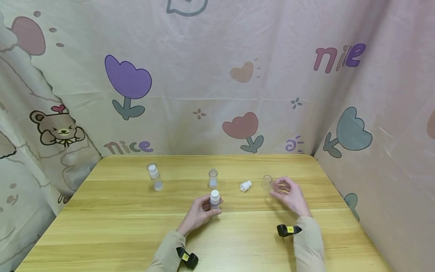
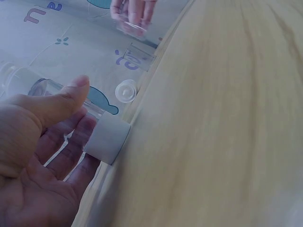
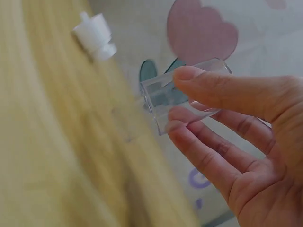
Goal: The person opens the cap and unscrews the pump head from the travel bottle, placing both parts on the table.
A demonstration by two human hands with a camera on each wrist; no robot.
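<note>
My left hand (image 1: 200,214) holds a small clear bottle (image 2: 97,109) with a white top and a white base. The bottle is upright, low over the wood, and I cannot tell whether its base touches. At the right, my right hand (image 1: 291,195) pinches a clear cylindrical cap (image 3: 163,92) between thumb and fingers. A second clear cap (image 2: 139,57) stands on the table beside that hand. Between the hands lies a white pump head (image 1: 245,186) on its side. Behind the left hand stands a clear bottle (image 1: 213,179) with a whitish base and no white top.
Farther left on the wooden table (image 1: 112,223) stands another bottle (image 1: 156,177) with a white pump head inside a clear cap. A printed curtain (image 1: 190,124) hangs along the table's back edge and continues down both sides.
</note>
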